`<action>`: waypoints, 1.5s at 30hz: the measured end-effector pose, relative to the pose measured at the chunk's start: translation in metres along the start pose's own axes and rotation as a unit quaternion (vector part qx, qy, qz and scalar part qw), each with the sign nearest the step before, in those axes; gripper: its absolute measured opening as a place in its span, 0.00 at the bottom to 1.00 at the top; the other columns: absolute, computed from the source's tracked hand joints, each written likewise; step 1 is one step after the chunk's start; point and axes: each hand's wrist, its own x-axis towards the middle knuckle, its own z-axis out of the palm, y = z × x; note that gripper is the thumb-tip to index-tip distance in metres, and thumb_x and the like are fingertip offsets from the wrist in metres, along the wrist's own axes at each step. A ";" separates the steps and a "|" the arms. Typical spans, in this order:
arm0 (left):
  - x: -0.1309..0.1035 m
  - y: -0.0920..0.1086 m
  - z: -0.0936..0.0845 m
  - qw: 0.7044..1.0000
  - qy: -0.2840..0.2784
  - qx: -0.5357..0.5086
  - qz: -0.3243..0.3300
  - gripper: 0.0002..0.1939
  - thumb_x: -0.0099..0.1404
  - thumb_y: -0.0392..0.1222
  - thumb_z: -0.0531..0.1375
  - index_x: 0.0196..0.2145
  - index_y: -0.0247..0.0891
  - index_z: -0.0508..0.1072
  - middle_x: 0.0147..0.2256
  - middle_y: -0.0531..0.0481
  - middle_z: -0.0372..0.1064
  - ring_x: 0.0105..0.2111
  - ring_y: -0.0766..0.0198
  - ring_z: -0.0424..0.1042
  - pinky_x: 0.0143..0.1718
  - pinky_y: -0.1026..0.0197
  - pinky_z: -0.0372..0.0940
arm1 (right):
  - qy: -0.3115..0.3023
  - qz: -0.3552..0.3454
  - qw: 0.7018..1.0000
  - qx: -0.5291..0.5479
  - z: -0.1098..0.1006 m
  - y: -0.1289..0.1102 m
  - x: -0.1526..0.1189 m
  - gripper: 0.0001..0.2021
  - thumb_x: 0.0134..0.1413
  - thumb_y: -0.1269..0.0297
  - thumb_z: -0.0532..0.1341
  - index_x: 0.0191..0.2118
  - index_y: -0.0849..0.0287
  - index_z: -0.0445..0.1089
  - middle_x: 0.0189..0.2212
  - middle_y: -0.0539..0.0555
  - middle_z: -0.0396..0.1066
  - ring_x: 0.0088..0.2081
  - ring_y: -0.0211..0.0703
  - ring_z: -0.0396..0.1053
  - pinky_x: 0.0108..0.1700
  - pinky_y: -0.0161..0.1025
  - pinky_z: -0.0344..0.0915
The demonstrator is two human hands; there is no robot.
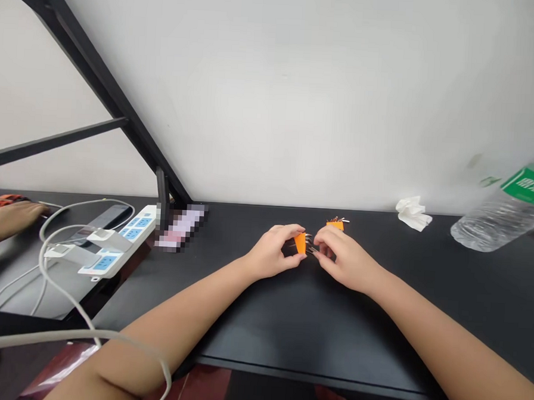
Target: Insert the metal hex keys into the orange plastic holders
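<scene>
My left hand (277, 250) pinches a small orange holder (300, 243) between thumb and fingers, just above the black table (278, 320). Several thin metal rods (310, 245), which look like hex keys, stick out from its right side. At their free ends, my right hand (342, 257) is closed, with thumb and fingertips on one or more of the rods. How many it grips is hard to make out. Behind my right hand lies a second orange holder (335, 225), partly hidden, with silvery and coppery rods on top.
A crumpled tissue (413, 213) and a tilted clear plastic bottle (494, 221) are at the right. Leftward are a power strip (119, 240) with plugs, a white cable (65, 294), a phone (102, 221) and a black metal frame (142, 140). Another person's hand (18, 218) is at far left.
</scene>
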 end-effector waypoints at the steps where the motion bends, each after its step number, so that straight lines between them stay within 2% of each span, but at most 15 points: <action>1: -0.001 -0.001 0.000 1.000 0.001 -0.006 -0.005 0.30 0.60 0.47 0.68 0.58 0.43 0.67 0.51 0.44 0.74 0.51 0.54 0.76 0.52 0.52 0.74 | 0.002 0.006 1.000 -0.020 0.000 0.002 0.000 0.02 0.64 0.69 0.57 0.41 0.55 0.64 0.39 0.53 0.67 0.32 0.40 0.66 0.34 0.39 0.66; 3: -0.001 -0.001 0.000 1.000 -0.003 -0.007 -0.002 0.30 0.60 0.47 0.68 0.58 0.43 0.67 0.51 0.44 0.74 0.50 0.55 0.76 0.52 0.53 0.74 | -0.001 0.013 0.998 -0.058 0.001 0.006 0.000 0.01 0.65 0.66 0.57 0.41 0.55 0.65 0.38 0.53 0.67 0.31 0.40 0.66 0.34 0.39 0.64; 9: 0.000 0.005 0.003 0.999 -0.018 0.013 0.027 0.28 0.62 0.46 0.67 0.57 0.42 0.67 0.50 0.44 0.74 0.50 0.55 0.76 0.56 0.49 0.72 | -0.028 0.002 0.987 -0.161 0.011 0.005 0.004 0.06 0.69 0.66 0.54 0.40 0.57 0.67 0.38 0.55 0.68 0.31 0.41 0.66 0.31 0.39 0.59; 15: 0.001 0.002 0.002 1.000 -0.015 0.007 0.001 0.24 0.60 0.46 0.68 0.52 0.42 0.68 0.47 0.45 0.75 0.47 0.55 0.77 0.53 0.51 0.73 | -0.008 -0.017 0.961 -0.274 0.011 0.003 0.003 0.13 0.71 0.63 0.52 0.39 0.59 0.71 0.36 0.57 0.71 0.32 0.43 0.67 0.31 0.40 0.57; 18: 0.001 -0.004 0.002 0.999 -0.008 -0.010 -0.029 0.25 0.59 0.45 0.69 0.51 0.42 0.68 0.47 0.45 0.76 0.46 0.55 0.78 0.52 0.51 0.74 | -0.026 0.027 0.967 -0.253 0.001 0.010 0.000 0.11 0.68 0.60 0.56 0.36 0.57 0.71 0.36 0.56 0.72 0.33 0.44 0.68 0.32 0.40 0.58; 22: 0.002 -0.011 0.000 0.998 -0.001 -0.043 -0.054 0.25 0.58 0.43 0.68 0.51 0.41 0.66 0.48 0.46 0.76 0.48 0.56 0.78 0.53 0.52 0.74 | -0.072 0.125 0.976 -0.163 -0.013 0.024 -0.001 0.07 0.60 0.68 0.58 0.32 0.55 0.72 0.34 0.52 0.73 0.35 0.43 0.70 0.35 0.39 0.61; 27: 0.003 -0.010 -0.002 0.995 -0.001 -0.056 -0.077 0.25 0.58 0.43 0.68 0.51 0.42 0.66 0.48 0.47 0.76 0.49 0.57 0.78 0.55 0.53 0.72 | -0.117 0.165 0.977 -0.070 -0.011 0.032 0.005 0.06 0.56 0.67 0.59 0.31 0.55 0.72 0.31 0.51 0.74 0.34 0.42 0.70 0.35 0.38 0.63; 33: 0.003 -0.010 -0.002 0.996 -0.009 -0.043 -0.078 0.24 0.58 0.44 0.68 0.50 0.43 0.67 0.48 0.49 0.77 0.49 0.57 0.78 0.55 0.53 0.72 | -0.126 0.189 0.968 -0.110 -0.007 0.032 0.004 0.05 0.52 0.71 0.58 0.28 0.56 0.69 0.31 0.52 0.73 0.34 0.42 0.69 0.34 0.37 0.60; 38: 0.002 -0.010 -0.001 0.996 -0.016 -0.032 -0.083 0.23 0.58 0.44 0.68 0.49 0.43 0.67 0.47 0.48 0.76 0.48 0.57 0.78 0.53 0.53 0.73 | -0.134 0.274 0.926 -0.222 -0.017 0.033 0.002 0.04 0.47 0.71 0.61 0.26 0.57 0.65 0.34 0.54 0.73 0.31 0.44 0.68 0.29 0.38 0.54; 41: 0.002 -0.010 -0.001 0.996 -0.014 -0.024 -0.088 0.24 0.57 0.44 0.69 0.49 0.43 0.67 0.47 0.48 0.76 0.48 0.56 0.77 0.52 0.53 0.73 | -0.108 0.248 0.946 -0.177 -0.019 0.032 0.001 0.05 0.49 0.72 0.60 0.27 0.56 0.64 0.30 0.51 0.71 0.29 0.41 0.66 0.29 0.37 0.55; 45: 0.003 -0.010 -0.002 0.996 -0.010 -0.036 -0.083 0.23 0.57 0.44 0.68 0.48 0.42 0.66 0.46 0.48 0.77 0.47 0.57 0.78 0.52 0.53 0.73 | -0.063 0.120 0.989 -0.058 -0.016 0.024 0.001 0.05 0.57 0.71 0.57 0.32 0.55 0.65 0.28 0.48 0.69 0.29 0.38 0.65 0.32 0.36 0.60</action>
